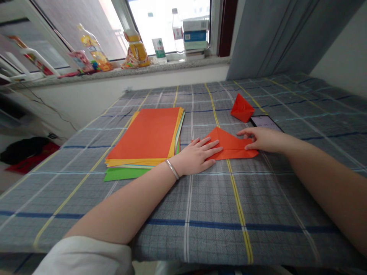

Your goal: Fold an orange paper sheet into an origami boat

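Observation:
A folded orange sheet of paper (229, 144), pointed at the top with a long straight lower edge, lies on the checked cloth. My left hand (197, 154), a silver bangle at its wrist, rests flat on the sheet's left part with fingers spread. At the sheet's right end, my right hand (258, 138) has its thumb and fingers curled about the paper edge. Just beyond that hand stands a folded red-orange paper shape (242, 108) with a pointed top. My left wrist is beside a stack of coloured paper (147, 131), orange uppermost.
A phone (266, 122) lies partly behind my right hand. The grey checked tablecloth (160, 236) covers the table. Bottles, packets and boxes (195, 36) line the windowsill (172, 64) at the back. A grey curtain (275, 38) hangs at the back right.

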The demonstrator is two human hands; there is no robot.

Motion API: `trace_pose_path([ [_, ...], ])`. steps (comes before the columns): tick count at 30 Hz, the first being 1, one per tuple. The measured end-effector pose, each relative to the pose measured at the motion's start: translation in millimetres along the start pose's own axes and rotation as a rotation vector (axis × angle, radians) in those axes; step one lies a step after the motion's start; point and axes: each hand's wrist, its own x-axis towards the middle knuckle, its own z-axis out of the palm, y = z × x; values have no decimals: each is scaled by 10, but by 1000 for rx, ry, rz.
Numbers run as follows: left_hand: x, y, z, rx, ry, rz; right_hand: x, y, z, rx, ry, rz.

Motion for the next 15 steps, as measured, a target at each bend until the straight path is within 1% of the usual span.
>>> trace_pose_path([
  [4,-5,-15,14,2,3,3,-18,36,-29,-11,1,-114],
  [8,-6,-1,-6,8,-16,-3,-37,2,-60,-39,-62,-95],
  [10,-15,3,-25,12,-27,-9,-44,-24,-56,-77,-49,-100],
  [13,-44,-10,-59,-1,-44,-15,-49,-26,-37,-149,6,-145],
  [15,-66,-28,-74,-13,-60,-17,-54,-3,-37,-154,3,-163],
])
